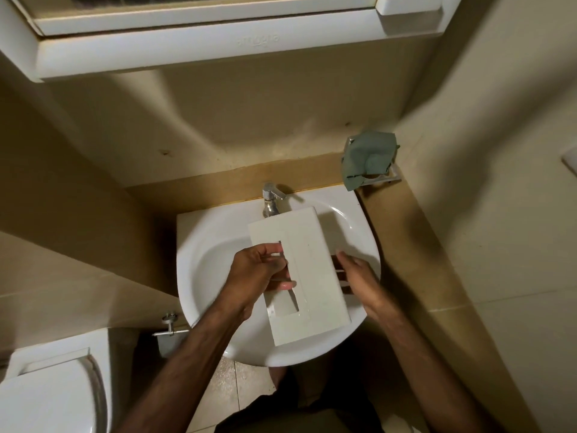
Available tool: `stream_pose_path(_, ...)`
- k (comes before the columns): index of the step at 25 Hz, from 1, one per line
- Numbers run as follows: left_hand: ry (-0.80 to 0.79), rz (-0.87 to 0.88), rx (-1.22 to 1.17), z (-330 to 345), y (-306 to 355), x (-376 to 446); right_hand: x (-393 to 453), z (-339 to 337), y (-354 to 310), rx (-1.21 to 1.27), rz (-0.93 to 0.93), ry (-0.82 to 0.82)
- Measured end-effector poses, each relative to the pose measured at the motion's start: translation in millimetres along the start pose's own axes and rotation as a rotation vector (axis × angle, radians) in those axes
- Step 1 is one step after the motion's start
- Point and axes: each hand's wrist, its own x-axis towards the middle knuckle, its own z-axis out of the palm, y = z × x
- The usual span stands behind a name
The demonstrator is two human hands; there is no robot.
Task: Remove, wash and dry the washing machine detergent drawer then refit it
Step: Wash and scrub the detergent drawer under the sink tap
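**Detergent drawer held over the basin, tap off**

Item: detergent drawer point(307, 273), white, flat side up, with a long slot cut along its left half. Position: held in the air above the washbasin point(203, 245), lengthwise from near to far, its far end just beside the tap point(271, 201).

Grip, left hand point(259, 273): fingers curled over the drawer's left edge, fingertips reaching into the slot, holding it.

Grip, right hand point(359, 276): fingers against the right edge and tucked under it, holding that side.

Surroundings: green cloth point(368, 162) draped over a metal holder at the far right corner of the tan surface point(406, 245); toilet lid point(46, 398) near left; white cabinet point(199, 42) overhead on the far wall.

Condition: no water seen running; whether the drawer is wet cannot be told.

Risks, as judged: wet plastic may slip from either grip and strike the basin, cracking a corner. The far end sits close to the tap and may knock it when turned. Reaching for the cloth leaves one hand carrying the whole drawer.
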Motion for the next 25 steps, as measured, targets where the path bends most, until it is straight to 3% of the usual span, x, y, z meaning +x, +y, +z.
stream_pose_path(5,-0.072,0.016,0.029,13,5,-3,-38,-6,-21,0.048,-0.043,-0.144)
stream_pose_path(10,-0.184,0.047,0.196,14,19,-7,-37,26,-5,0.047,-0.209,0.120)
stream_pose_path(13,-0.096,0.119,0.346,-2,41,0,-37,26,-10,0.105,-0.175,0.213)
stream_pose_path(17,0.254,0.471,0.721,-35,59,34,-35,5,-20,0.222,-0.014,0.354)
stream_pose_path(19,0.326,0.651,0.917,-41,56,56,-37,-6,-24,0.281,0.036,0.397)
stream_pose_path(22,0.203,0.912,1.146,-34,50,87,-43,-9,-30,0.344,0.120,0.383)
stream_pose_path(25,0.028,1.106,1.563,-30,48,121,-50,-3,-34,0.402,0.167,0.377)
